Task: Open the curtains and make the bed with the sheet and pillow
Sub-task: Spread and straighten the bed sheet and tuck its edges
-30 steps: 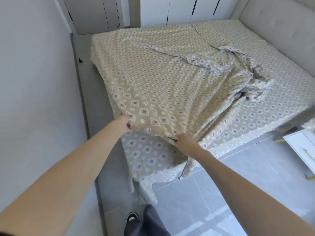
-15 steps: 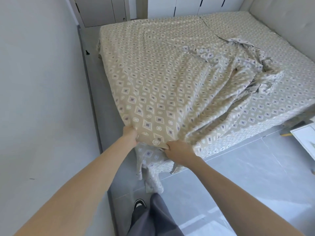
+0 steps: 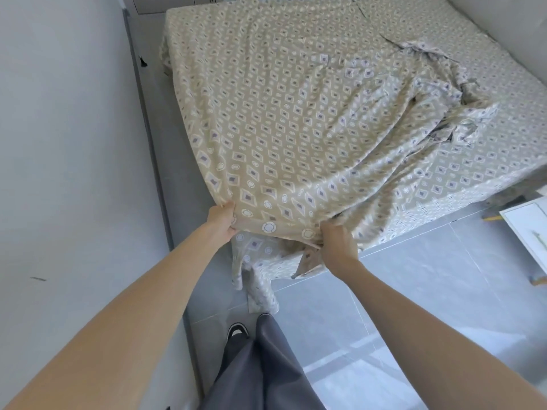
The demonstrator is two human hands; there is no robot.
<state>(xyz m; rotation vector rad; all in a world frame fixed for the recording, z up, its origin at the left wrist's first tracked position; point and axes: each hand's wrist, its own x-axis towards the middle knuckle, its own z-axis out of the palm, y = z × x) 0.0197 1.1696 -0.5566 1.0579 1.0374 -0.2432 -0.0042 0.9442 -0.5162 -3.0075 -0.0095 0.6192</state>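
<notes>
The sheet (image 3: 296, 128) is drawn nearer the close corner of the bed (image 3: 503, 69) than before. Its hem is held by the left grip (image 3: 220, 220) and the right grip (image 3: 337, 244), both curled round cloth. An even, low pull is advised to flatten the folds (image 3: 461, 113).

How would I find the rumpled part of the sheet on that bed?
Start at the big bed covered in beige diamond-print fabric. Follow the loose top sheet from its near corner towards the grey headboard. There it gathers into a twisted heap with dark creases, while the cloth around it lies flatter.
</notes>
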